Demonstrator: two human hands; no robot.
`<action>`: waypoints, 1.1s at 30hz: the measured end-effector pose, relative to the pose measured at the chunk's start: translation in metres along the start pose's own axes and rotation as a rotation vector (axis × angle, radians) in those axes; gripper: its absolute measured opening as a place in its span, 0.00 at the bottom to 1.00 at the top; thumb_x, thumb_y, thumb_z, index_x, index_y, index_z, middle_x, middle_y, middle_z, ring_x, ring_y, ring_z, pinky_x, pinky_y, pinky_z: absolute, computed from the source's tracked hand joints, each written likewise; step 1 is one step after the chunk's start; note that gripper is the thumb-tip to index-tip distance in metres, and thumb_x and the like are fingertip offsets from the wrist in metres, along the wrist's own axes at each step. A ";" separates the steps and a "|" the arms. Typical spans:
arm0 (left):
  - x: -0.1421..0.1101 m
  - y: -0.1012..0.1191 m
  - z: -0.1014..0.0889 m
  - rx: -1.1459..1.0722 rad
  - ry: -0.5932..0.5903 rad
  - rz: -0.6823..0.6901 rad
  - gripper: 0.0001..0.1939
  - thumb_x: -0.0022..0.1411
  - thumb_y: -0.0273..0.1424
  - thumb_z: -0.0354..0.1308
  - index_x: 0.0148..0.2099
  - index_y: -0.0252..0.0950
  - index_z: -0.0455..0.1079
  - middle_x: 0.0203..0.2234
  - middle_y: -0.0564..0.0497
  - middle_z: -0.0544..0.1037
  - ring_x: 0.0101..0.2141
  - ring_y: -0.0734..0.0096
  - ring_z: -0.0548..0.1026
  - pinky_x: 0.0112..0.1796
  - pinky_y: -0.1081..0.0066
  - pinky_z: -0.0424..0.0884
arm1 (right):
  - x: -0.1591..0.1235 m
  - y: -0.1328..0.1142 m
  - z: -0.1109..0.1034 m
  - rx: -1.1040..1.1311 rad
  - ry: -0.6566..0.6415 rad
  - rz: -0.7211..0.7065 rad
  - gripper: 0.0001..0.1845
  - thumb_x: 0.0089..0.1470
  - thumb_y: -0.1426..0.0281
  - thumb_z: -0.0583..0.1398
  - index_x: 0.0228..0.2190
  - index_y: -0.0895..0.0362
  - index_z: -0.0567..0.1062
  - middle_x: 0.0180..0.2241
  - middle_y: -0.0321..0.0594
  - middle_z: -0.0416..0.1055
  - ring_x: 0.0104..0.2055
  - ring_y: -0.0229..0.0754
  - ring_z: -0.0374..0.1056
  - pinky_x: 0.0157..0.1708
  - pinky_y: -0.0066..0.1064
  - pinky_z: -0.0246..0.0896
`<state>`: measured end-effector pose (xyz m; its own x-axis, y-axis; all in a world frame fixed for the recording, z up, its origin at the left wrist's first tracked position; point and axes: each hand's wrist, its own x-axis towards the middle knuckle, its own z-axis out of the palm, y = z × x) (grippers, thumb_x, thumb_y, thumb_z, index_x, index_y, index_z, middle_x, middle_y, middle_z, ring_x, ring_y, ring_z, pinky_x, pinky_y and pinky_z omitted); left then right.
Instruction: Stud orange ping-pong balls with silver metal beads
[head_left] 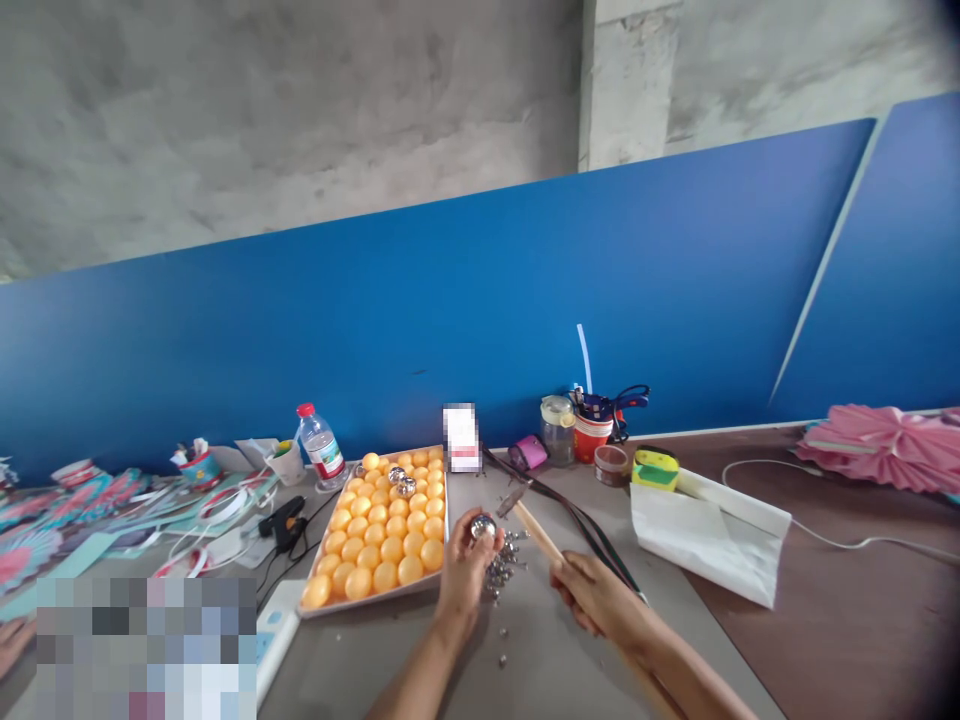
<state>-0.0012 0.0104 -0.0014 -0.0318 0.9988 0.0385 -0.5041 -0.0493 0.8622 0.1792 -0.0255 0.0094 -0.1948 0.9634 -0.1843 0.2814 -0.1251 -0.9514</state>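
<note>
From where I stand, the person's left hand [465, 565] has its fingers curled round a shiny silver ball [483, 528], thumb on the near side and the top left bare; I suppose a round thing would roll if it simply sat on the table [544, 685]. The right hand [589, 590] has its fingers closed round the wooden handle of a small hammer [541, 534], well back from the head, which seems sensible for keeping them away from the metal end. That head hangs just beside the ball, though I can't tell whether the two touch. Between the two sets of fingers lies a scatter of small silver pieces [501, 573], presumably kept there for short reaching (a couple have strayed closer to the person). Just left of the left fingers is a shallow tray [379, 597] packed with orange balls [373, 552], its rim apparently stopping them from rolling off. Two more silver balls [406, 487] rest on top of these, beyond the left fingers. Past the right fingers, a dark strap [600, 535] trails across the table, while a yellow-and-green sponge [655, 472] sits at the edge of a white sheet [709, 530], perhaps serving as a weight.
</note>
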 end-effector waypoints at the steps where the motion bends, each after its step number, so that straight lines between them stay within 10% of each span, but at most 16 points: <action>1: 0.000 0.001 0.001 -0.032 -0.009 -0.006 0.21 0.48 0.33 0.66 0.45 0.37 0.67 0.38 0.49 0.75 0.35 0.67 0.77 0.42 0.67 0.71 | 0.001 0.001 -0.003 0.004 0.035 -0.015 0.21 0.49 0.50 0.46 0.24 0.56 0.61 0.19 0.28 0.56 0.13 0.28 0.49 0.14 0.24 0.42; 10: -0.005 0.011 0.006 -0.214 -0.023 -0.158 0.26 0.53 0.35 0.63 0.53 0.37 0.61 0.33 0.49 0.76 0.25 0.75 0.75 0.30 0.74 0.71 | 0.016 0.021 -0.026 -0.459 0.450 -0.207 0.06 0.48 0.67 0.51 0.25 0.55 0.66 0.29 0.41 0.68 0.35 0.44 0.66 0.36 0.32 0.58; 18: -0.001 0.010 0.001 -0.334 -0.083 -0.227 0.22 0.53 0.28 0.62 0.51 0.35 0.64 0.34 0.47 0.77 0.33 0.68 0.77 0.39 0.67 0.72 | 0.021 0.038 -0.026 -0.659 0.477 -0.114 0.13 0.52 0.71 0.50 0.39 0.57 0.69 0.40 0.45 0.68 0.43 0.44 0.67 0.42 0.32 0.57; 26: -0.007 0.013 0.002 -0.163 -0.127 -0.191 0.13 0.55 0.35 0.61 0.37 0.32 0.67 0.33 0.46 0.76 0.25 0.77 0.72 0.26 0.76 0.68 | 0.016 0.031 -0.028 -0.855 0.457 -0.044 0.15 0.53 0.73 0.50 0.41 0.61 0.70 0.42 0.52 0.69 0.42 0.50 0.67 0.41 0.39 0.58; 33: -0.004 0.011 0.003 -0.136 -0.078 -0.192 0.14 0.52 0.36 0.64 0.36 0.33 0.65 0.28 0.51 0.75 0.23 0.79 0.71 0.26 0.78 0.67 | 0.009 0.022 -0.010 -0.793 0.512 -0.504 0.20 0.53 0.74 0.50 0.48 0.59 0.69 0.47 0.51 0.66 0.50 0.50 0.61 0.51 0.42 0.55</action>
<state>-0.0041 0.0054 0.0090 0.1396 0.9872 -0.0766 -0.6059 0.1463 0.7820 0.1931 -0.0173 -0.0108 -0.0932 0.8690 0.4859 0.8452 0.3270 -0.4227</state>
